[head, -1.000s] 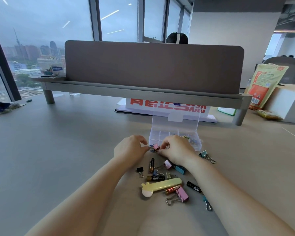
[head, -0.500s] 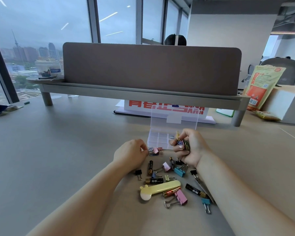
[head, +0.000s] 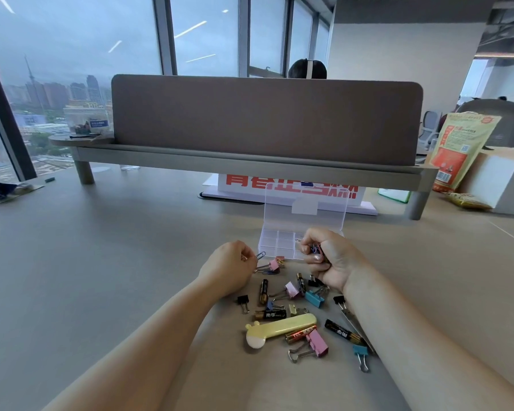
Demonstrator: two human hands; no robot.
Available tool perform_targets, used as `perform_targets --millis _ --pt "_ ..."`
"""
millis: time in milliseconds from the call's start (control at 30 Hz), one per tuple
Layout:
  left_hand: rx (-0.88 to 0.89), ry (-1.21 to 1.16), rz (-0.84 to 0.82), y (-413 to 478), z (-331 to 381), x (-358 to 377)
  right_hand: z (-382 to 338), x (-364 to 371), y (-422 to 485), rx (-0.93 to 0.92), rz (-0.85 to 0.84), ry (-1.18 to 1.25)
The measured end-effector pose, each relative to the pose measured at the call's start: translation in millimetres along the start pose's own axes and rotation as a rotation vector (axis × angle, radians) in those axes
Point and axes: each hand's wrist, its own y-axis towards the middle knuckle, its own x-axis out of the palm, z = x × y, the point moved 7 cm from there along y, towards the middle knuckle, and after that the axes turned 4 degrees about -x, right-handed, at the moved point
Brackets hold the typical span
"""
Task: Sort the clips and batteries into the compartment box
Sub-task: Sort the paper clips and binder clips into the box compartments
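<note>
A clear compartment box (head: pixel 275 243) stands on the desk with its lid (head: pixel 306 203) upright. My right hand (head: pixel 328 259) hovers at the box's front right corner and grips a bunch of small paper clips (head: pixel 315 250). My left hand (head: pixel 230 266) is curled just left of the box, pinching a paper clip (head: pixel 260 256). A pink binder clip (head: pixel 273 264) lies between my hands. Several binder clips, such as a blue one (head: pixel 313 298) and a pink one (head: pixel 317 346), and black batteries (head: pixel 263 291) (head: pixel 340 333) are scattered nearer me.
A yellow giraffe-shaped case (head: pixel 279 330) lies among the clips. A raised shelf with a brown divider panel (head: pixel 264 120) crosses the desk behind the box. An orange bag (head: pixel 454 149) and a white box (head: pixel 499 179) stand at the right.
My right hand lifted from the pile with a bunch of clips and moved up to the box's front right corner. My left hand stayed left of the pile, now with a paper clip showing.
</note>
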Motion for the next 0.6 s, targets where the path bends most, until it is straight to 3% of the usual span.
perform_targets --millis 100,267,400,600 --pt "-0.045 -0.148 -0.056 0 2 3 -6 1 -4 -0.118 0.009 -0.339" --pt "-0.369 -0.969 -0.313 -7 -4 15 -6 24 -10 -0.28 -0.073 -1.037" --pt "-0.414 -1.233 -0.398 -8 -3 19 8 33 -6 -0.25 -0.129 -1.185" --pt "-0.397 -1.359 -0.426 -7 -4 22 -3 34 -10 -0.326 -0.061 -1.245"
